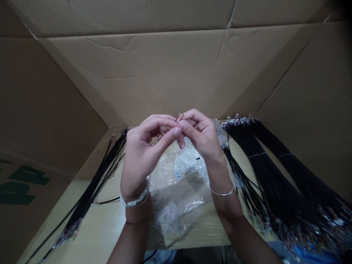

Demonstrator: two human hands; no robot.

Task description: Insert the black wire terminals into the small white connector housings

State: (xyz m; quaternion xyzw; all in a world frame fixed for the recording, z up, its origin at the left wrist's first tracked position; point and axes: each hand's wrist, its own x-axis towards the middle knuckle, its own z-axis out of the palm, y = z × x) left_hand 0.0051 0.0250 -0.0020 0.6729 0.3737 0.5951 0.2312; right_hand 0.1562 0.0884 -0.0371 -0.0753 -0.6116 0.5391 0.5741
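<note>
Head view: we have both hands raised near the middle, with the thumb and forefinger of our left hand [145, 146] and of our right hand [205, 137] pinched on a small group of thin coloured wire ends [180, 118]. The wire ends poke up between the meeting fingertips, at least one of them reddish; we cannot tell exactly which strand each fingertip presses, nor whether anything else is hidden in the grip. To handle strands this fine well, we judge that a light pinch close to the tips serves best, one hand steadying while the other makes small moves, so that nothing bends or slips out. Our wrists want to be calm and our thumbs out of the line of sight. Below our fingers lies a clear plastic bag [167, 216], crumpled toward us, and a heap of small white pieces [187, 161] appears to be inside it, beside a small printed label [178, 175]. Left of our fingers rests a black cable bundle [96, 187]; to their right spread thicker black cable bundles [277, 179], with coloured wires at their near ends. Cardboard walls [154, 58] rise beyond our fingers and on both sides, around the pale tabletop [104, 220].
</note>
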